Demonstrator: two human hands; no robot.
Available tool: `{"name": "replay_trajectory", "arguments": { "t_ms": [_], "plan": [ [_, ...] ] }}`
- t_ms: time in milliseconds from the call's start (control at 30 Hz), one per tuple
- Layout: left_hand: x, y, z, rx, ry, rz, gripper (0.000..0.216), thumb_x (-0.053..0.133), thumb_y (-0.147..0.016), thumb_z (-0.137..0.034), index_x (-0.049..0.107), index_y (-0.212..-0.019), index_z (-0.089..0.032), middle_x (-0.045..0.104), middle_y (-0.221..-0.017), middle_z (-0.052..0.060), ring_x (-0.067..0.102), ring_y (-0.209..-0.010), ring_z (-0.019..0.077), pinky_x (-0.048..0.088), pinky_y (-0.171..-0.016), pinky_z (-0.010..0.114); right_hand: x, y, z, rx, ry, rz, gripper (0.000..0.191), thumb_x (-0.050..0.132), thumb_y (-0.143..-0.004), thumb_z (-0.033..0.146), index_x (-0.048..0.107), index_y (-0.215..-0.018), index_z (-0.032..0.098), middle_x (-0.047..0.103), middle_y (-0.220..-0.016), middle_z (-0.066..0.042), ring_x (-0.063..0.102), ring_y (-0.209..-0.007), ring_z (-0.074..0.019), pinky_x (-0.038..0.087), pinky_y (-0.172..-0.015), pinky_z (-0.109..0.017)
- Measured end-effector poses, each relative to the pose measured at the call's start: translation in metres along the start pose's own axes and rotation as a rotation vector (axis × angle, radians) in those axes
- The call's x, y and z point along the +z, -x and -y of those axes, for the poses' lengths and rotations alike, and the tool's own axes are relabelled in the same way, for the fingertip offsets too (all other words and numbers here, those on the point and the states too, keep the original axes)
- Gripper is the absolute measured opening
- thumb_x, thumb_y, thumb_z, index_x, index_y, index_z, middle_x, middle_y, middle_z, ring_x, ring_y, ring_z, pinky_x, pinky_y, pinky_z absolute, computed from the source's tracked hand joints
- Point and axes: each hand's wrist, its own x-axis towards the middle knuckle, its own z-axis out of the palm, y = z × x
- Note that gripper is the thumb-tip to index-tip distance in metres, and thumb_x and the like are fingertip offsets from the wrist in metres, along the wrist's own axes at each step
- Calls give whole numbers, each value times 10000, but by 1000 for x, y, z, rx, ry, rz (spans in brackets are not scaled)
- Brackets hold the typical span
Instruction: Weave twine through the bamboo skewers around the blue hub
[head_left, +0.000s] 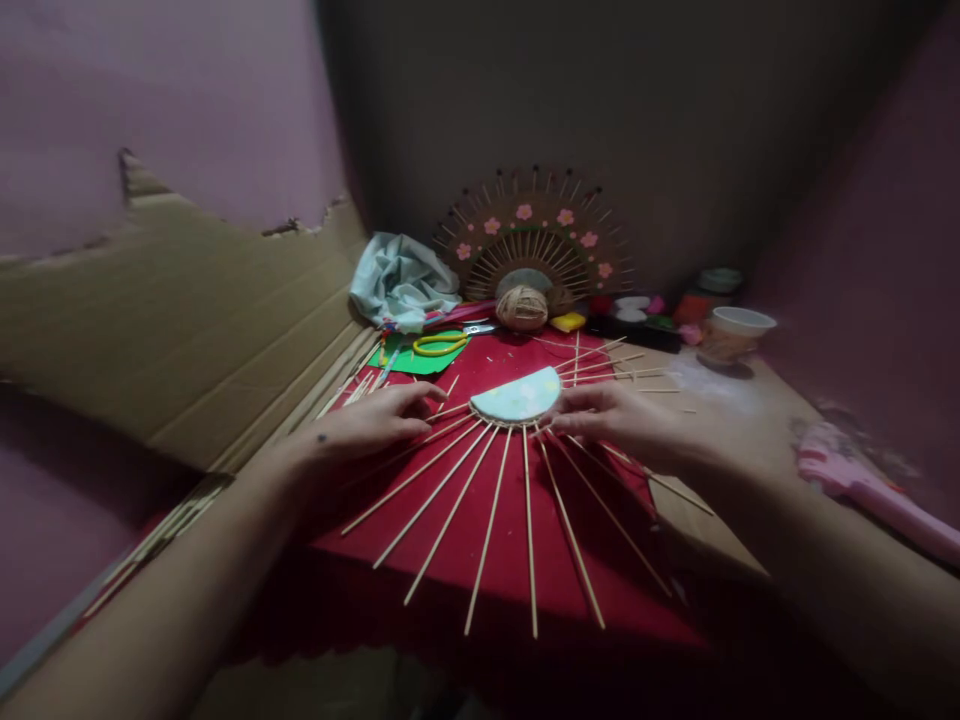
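A pale green half-round piece lies on the red cloth, its straight edge on the far side. Thin wooden sticks spread from its curved edge like a fan, mostly towards me. My left hand is over the sticks at its left, thumb and forefinger apart with nothing seen between them. At the right end, my right hand has its fingertips closed against the edge of this stick fan. The exact grip of those fingertips is partly hidden.
Behind stand a finished flowered stick fan, a twine ball and a bunched cloth. Yellow-handled scissors rest on green sheet. Right are a plastic cup and pink glue gun; cardboard lines the left.
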Motion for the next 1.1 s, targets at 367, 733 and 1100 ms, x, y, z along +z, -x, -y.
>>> {"name": "replay_trajectory", "arguments": {
  "t_ms": [367, 733, 1100],
  "plan": [
    [-27, 23, 3, 164, 834, 308, 409, 609, -744, -149, 595, -1150, -197, 567, -1240, 103, 486, -1173, 269, 386, -981, 370, -34, 12, 22, 150, -537, -34, 33, 634, -738, 168, 618, -755, 146, 630, -825, -48, 591, -724, -128, 494, -626, -250],
    [3, 15, -29, 490, 513, -488, 433, 712, -656, -217, 640, -1081, -257, 576, -1106, 66, 521, -1061, 237, 388, -951, 367, -40, 16, 57, 181, -649, 146, 21, 565, -786, 158, 547, -775, 161, 660, -855, -47, 648, -770, -156, 503, -625, -260],
    [0, 0, -55, 546, 913, -565, 167, 701, -656, -222, 702, -818, -182, 692, -789, 40, 614, -762, 173, 467, -764, 279, -117, 66, 111, -127, -634, -595, 139, 459, -844, 127, 562, -751, 134, 540, -532, 47, 389, -352, -7, 298, -380, -148]
  ]
}}
